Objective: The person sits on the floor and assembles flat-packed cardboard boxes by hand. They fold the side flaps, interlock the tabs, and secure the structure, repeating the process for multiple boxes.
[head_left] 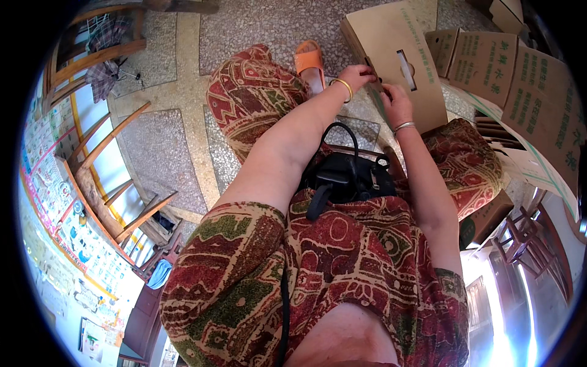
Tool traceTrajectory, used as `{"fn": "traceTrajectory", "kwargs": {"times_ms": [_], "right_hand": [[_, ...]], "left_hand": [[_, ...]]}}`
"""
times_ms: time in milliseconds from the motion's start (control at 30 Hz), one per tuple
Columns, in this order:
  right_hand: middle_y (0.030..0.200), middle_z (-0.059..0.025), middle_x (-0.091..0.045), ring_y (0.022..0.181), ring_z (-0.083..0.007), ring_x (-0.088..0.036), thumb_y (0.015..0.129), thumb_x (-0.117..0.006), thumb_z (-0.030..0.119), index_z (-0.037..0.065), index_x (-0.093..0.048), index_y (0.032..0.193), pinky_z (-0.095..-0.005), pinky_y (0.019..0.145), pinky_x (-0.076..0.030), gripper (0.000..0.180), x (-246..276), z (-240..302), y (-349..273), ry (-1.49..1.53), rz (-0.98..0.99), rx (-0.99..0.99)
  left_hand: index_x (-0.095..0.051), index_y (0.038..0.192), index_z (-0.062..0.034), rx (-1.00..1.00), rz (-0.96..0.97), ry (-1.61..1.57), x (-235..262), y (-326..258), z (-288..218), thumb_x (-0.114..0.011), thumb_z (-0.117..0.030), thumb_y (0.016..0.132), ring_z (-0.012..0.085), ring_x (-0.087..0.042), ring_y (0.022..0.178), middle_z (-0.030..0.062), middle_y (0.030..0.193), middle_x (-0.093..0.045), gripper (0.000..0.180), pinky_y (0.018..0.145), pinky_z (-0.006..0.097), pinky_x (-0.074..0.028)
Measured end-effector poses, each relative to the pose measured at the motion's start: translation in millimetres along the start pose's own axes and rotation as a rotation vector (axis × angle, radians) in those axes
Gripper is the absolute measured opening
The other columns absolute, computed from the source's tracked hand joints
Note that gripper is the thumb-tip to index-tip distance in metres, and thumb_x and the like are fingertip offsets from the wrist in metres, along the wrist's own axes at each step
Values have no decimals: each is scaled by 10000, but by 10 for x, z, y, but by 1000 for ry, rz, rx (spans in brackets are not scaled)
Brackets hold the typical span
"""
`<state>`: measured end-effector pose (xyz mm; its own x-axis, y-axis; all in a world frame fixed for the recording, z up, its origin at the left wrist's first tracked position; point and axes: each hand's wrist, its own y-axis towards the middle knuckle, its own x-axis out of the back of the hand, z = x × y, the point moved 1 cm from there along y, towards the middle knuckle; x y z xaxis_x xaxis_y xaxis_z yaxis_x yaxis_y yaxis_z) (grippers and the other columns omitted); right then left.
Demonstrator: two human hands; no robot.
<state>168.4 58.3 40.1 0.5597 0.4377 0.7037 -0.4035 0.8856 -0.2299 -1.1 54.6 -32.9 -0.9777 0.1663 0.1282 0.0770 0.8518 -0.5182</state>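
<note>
A brown cardboard box (391, 30) with a cut-out handle slot and green print stands between my knees, a little to the right. My left hand (357, 79), with a gold bangle at the wrist, has its fingers bent against the box's near left edge. Just below and to the right, my right hand (397, 104), with a silver bangle, closes on the same edge. The fingertips of both hands are partly hidden, and the hands are a short gap apart. A black pouch (348, 177) with a cable rests at my waist.
Several printed cardboard pieces (489, 67) stand fanned out on the right. Another carton (486, 220) sits below my right knee. An orange slipper (309, 58) is on my foot on the stone-chip floor (238, 27). Wooden furniture (98, 189) lines the left, and a dark chair (523, 241) stands lower right.
</note>
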Motion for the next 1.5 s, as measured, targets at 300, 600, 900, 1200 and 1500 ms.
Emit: {"fn": "traceTrajectory", "kwargs": {"times_ms": [300,600,900,1200,1500], "right_hand": [[899,-126,-631,838,-282,-602,785,-597,188,68,-646,895,-354,740,-478,170,35,1,83,16,13,-69],[815,-90,-659,766,-251,-631,741,-641,186,90,-652,870,-345,704,-488,162,19,-7,164,35,85,-259],[801,-111,-653,759,-262,-629,697,-684,187,71,-635,858,-356,696,-488,205,-35,-57,202,-37,106,-282],[770,-120,-643,736,-282,-623,720,-674,229,65,-621,846,-377,676,-482,213,-214,-61,167,-80,73,-291],[816,-169,-601,784,-352,-580,779,-607,268,46,-549,822,-428,687,-456,233,-149,52,134,-169,55,-192]], "left_hand": [[-630,963,-11,-19,-165,-97,-58,-86,-53,-679,-192,721,205,-624,843,122,920,-656,306,749,308,-478],[-592,1000,7,-90,-234,-178,-64,-133,-103,-672,-155,715,213,-617,854,128,943,-648,338,768,309,-475],[-610,997,-2,118,-103,-380,-107,-265,-282,-635,-207,780,170,-591,807,77,926,-640,300,728,297,-477],[-587,985,-22,302,-91,-689,-139,-162,113,-570,-156,842,184,-614,834,71,898,-625,197,690,304,-517],[-588,954,-32,417,-43,-606,-108,-250,-90,-587,-194,847,176,-616,857,61,922,-626,193,703,296,-506]]}}
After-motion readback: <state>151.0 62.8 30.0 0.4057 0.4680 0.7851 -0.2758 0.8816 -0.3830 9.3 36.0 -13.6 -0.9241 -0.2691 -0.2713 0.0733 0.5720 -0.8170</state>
